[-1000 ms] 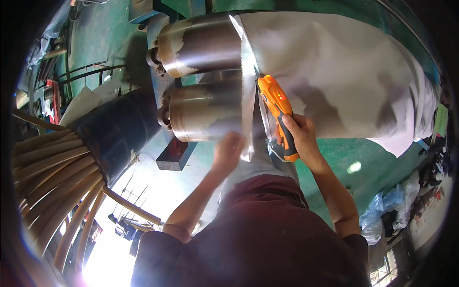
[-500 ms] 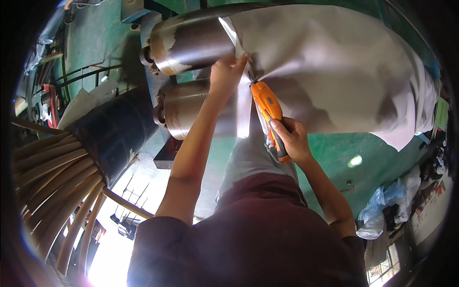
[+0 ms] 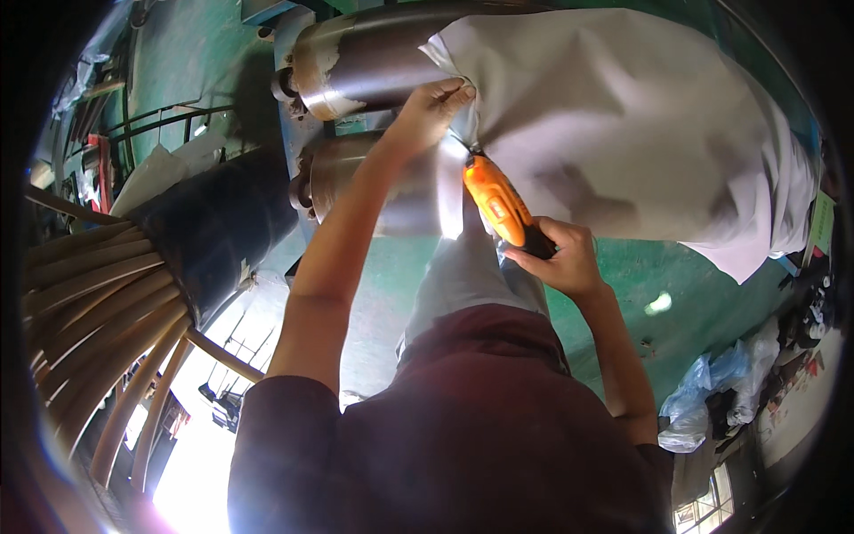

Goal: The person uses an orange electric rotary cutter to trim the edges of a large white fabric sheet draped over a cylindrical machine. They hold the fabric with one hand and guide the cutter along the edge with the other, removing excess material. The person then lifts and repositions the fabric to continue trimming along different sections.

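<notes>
Green floor below metal rollers | white sheet draped over them | left hand pinches its edge | right hand grips orange tool, nose near that edge | best: sheet taut, left hand clear of nose

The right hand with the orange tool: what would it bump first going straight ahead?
Through the orange tool, the right hand would probably meet the white sheet first, then maybe the left hand; depth is unclear.
</notes>
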Motion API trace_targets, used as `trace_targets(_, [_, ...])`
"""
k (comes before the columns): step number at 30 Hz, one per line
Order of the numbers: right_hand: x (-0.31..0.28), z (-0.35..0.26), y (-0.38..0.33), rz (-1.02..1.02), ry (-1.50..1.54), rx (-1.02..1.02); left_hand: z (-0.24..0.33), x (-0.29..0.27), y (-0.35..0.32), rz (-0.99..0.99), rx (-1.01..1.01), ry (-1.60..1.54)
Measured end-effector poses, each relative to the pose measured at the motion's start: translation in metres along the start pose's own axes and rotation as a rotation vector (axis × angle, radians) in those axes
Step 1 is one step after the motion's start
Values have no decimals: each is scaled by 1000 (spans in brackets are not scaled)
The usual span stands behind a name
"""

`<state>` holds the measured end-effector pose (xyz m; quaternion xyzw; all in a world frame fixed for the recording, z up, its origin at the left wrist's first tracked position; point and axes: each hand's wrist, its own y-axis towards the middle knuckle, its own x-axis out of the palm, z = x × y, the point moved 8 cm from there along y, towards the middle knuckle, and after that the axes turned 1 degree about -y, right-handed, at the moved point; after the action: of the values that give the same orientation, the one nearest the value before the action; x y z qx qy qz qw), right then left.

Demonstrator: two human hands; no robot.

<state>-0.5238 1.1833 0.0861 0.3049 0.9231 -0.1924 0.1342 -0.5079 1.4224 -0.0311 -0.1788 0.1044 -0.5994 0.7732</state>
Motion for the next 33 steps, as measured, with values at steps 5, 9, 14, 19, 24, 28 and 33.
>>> trace_targets(5, [-19,2,-20,-64,-47,8,17,5,-19,-203,-79,45])
trace_targets(9, [-10,-12,-22,-36,-1,-25,13,16,-10,-184,123,56])
trace_targets(14, [6,3,-44,12,309,142,-12,15,-48,16,-214,-181])
trace_targets(19, [33,-1,-70,13,565,299,-74,36,-85,315,-258,-458])
trace_targets(24, [34,-11,-69,22,583,317,-21,50,-137,450,-170,-429])
trace_targets(28, [29,-17,-70,-69,560,343,14,30,-139,549,76,14])
trace_targets(33, [26,-22,-78,-11,722,381,39,7,-152,469,106,402])
